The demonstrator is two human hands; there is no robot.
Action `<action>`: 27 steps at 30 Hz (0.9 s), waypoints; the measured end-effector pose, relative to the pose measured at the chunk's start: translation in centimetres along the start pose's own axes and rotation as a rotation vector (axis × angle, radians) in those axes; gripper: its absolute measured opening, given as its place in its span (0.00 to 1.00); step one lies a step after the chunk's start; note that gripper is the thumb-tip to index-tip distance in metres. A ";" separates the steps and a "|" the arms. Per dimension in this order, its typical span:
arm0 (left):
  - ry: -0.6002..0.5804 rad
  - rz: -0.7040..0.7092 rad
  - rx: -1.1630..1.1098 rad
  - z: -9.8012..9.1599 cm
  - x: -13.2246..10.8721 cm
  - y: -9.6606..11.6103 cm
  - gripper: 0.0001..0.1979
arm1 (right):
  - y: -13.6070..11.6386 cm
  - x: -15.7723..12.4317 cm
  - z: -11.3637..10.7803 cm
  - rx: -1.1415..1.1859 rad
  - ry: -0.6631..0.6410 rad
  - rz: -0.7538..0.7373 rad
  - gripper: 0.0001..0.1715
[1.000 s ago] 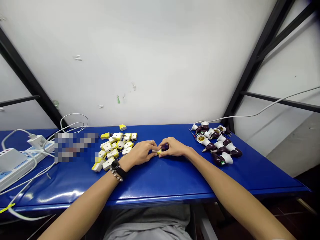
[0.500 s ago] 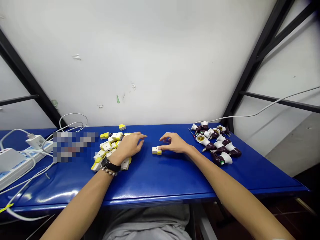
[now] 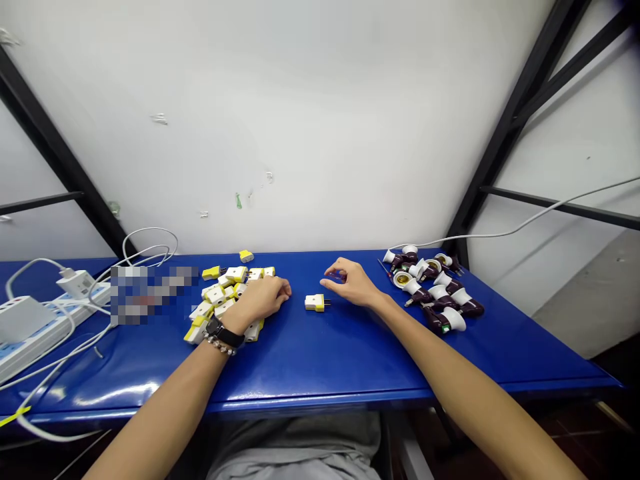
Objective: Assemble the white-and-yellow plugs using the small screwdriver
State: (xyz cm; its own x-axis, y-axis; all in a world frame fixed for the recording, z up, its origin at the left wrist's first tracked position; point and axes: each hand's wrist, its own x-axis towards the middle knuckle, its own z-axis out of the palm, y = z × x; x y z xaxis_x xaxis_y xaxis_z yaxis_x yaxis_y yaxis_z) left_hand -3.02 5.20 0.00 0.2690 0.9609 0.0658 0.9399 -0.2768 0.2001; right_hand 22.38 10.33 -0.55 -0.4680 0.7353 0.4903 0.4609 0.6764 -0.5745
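Observation:
On the blue table (image 3: 320,360) a single white-and-yellow plug (image 3: 315,303) lies between my hands, touched by neither. My left hand (image 3: 261,297), with a black watch and bead bracelet on the wrist, rests on the right side of a pile of white-and-yellow plugs (image 3: 223,295). Its fingers are curled down over the pile, and what they grip is hidden. My right hand (image 3: 351,283) hovers just right of and behind the single plug, fingers loosely curved and apart, holding nothing I can see.
Several maroon-and-white lamp sockets (image 3: 434,288) lie at the right rear. A white power strip (image 3: 30,327), charger (image 3: 75,283) and cables sit at the left. Black frame bars (image 3: 505,127) rise at both back corners against the white wall.
Both hands held the single plug together a second ago. They let it go onto the table. My left hand moved left onto the pile and curled its fingers; my right hand lifted slightly away.

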 end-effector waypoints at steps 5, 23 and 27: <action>0.025 0.010 -0.048 0.2 0.1 -0.3 0.07 | -0.1 0.0 -0.1 -0.008 0.008 0.001 0.10; 0.039 0.031 -0.004 -0.3 0.0 -1.3 0.11 | -0.4 -0.3 -0.3 -0.093 -0.019 -0.010 0.08; 0.038 0.044 0.003 -0.1 0.2 -0.6 0.10 | -0.6 -0.4 -0.3 -0.132 -0.039 -0.010 0.08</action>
State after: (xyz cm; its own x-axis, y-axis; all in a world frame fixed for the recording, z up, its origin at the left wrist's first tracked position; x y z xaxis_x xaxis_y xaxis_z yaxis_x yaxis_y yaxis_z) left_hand -3.55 5.52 -0.04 0.3021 0.9467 0.1115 0.9278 -0.3189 0.1935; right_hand 22.51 9.66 -0.26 -0.5007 0.7280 0.4684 0.5498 0.6854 -0.4775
